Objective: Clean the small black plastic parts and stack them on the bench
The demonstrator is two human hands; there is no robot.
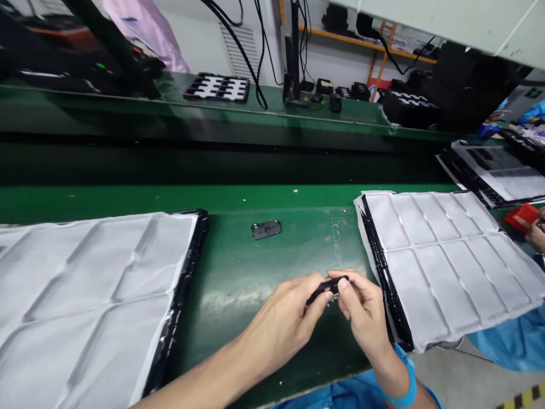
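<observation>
On the left side of the frame, a big pile (85,295) lies on the green table (238,267). Its top is a white sheet with folds in it, and its edge is black and shiny. In the upper left, there is some pink cloth (145,34). A bit right of that, at the top, a black and white tray (218,87) sits on the shelf (264,105). Near the middle of the frame, a small dark plate (266,229) lies flat on the table, touching nothing else.

Below it and to the right, the left hand (293,307) pinches one end of a thin black part (327,285) between thumb and fingers. The part is up in the hands, tilted, low and right of the middle. The right hand (364,307) grips its other end, with the thumb pressed on it. A blue band (407,379) goes around the right wrist.

Just right of that hand is a second pile (455,261), also with a white sheet on top. At the right edge, another person's hand (535,234) is beside a red box (522,217).
</observation>
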